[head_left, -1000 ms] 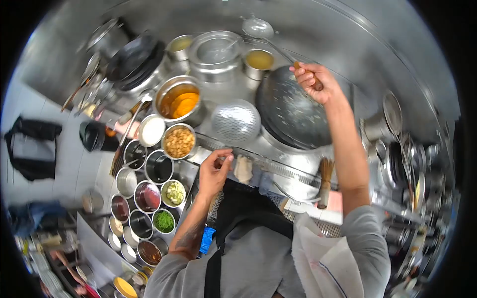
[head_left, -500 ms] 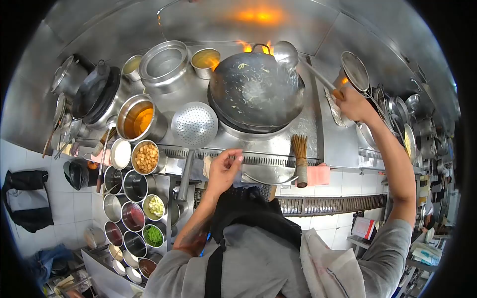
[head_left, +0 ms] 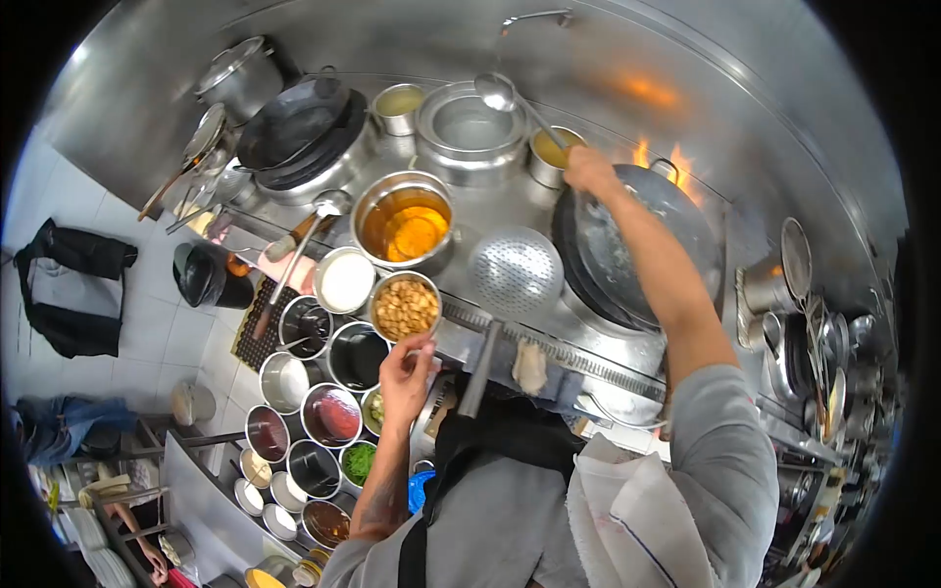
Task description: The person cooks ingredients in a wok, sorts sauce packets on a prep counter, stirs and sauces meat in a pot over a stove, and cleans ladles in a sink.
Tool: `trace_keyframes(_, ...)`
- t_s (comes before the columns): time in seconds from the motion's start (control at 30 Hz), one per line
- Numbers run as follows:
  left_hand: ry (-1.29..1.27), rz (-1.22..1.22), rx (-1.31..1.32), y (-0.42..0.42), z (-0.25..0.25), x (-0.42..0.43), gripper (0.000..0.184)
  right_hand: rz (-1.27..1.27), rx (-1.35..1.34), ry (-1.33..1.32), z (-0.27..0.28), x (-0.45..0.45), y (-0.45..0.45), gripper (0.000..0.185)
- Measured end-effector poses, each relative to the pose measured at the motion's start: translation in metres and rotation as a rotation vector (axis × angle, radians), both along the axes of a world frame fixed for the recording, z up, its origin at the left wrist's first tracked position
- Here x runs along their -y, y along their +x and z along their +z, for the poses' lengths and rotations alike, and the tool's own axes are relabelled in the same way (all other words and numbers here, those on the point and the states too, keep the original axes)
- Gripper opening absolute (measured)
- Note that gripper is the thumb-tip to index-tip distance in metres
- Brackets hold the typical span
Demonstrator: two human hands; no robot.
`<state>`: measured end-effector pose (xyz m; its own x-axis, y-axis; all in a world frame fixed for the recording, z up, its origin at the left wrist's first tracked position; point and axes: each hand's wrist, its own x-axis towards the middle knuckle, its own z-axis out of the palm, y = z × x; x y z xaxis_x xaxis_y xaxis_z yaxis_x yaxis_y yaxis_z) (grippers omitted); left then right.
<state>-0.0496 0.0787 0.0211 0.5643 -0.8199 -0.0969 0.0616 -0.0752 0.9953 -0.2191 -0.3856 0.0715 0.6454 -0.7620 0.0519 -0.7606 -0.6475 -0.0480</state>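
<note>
My right hand (head_left: pixel 591 171) is closed round the handle of a metal ladle (head_left: pixel 495 91), whose bowl hangs over the large steel pot (head_left: pixel 470 147) at the back. Below my right forearm sits a dark wok (head_left: pixel 676 245), with orange flames at its far rim. My left hand (head_left: pixel 406 377) is just below the container of browned cubes (head_left: pixel 405 306), its fingers bent and close together; whether they pinch anything is too small to tell. A perforated strainer (head_left: pixel 515 269) lies between the wok and the pot of orange liquid (head_left: pixel 402 222).
Several metal containers of ingredients stand at lower left, among them chopped greens (head_left: pixel 359 462). Stacked woks (head_left: pixel 294 127) are at the back left. Ladles and sieves (head_left: pixel 796 257) crowd the right side. A tap (head_left: pixel 537 17) juts from the back wall.
The ladle in my right hand has moved from right of the wok to over the large pot. My left hand has shifted toward the ingredient containers. The view has turned.
</note>
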Motion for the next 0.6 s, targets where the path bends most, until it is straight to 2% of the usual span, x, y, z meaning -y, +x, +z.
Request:
trace_keyframes(0.07,0.043,0.100,-0.024,0.028,-0.001,-0.024,0.026,-0.117,-0.046,0.057,-0.010,0.000,0.064,0.027)
trace_keyframes(0.2,0.073,0.241,0.009,0.055,-0.004,-0.059,0.028,-0.074,-0.049,0.081,-0.039,0.017,0.144,0.018)
trace_keyframes(0.3,0.099,0.282,-0.023,0.055,-0.005,-0.062,0.027,-0.720,1.358,1.977,-0.038,0.046,0.143,0.004)
trace_keyframes(0.33,0.102,0.268,-0.041,0.051,-0.006,-0.058,0.025,-0.725,1.362,1.973,-0.042,0.042,0.129,0.004)
trace_keyframes(0.4,0.072,0.225,-0.076,0.038,-0.009,-0.043,0.024,-0.642,1.461,2.252,-0.051,0.018,0.089,0.017)
trace_keyframes(0.53,0.064,0.018,-0.005,0.002,-0.004,0.001,0.025,-0.615,1.710,2.131,-0.005,-0.055,0.004,0.028)
trace_keyframes(0.6,0.090,-0.089,0.033,-0.028,0.006,0.027,0.026,-0.436,1.675,2.031,0.032,-0.079,-0.049,0.024)
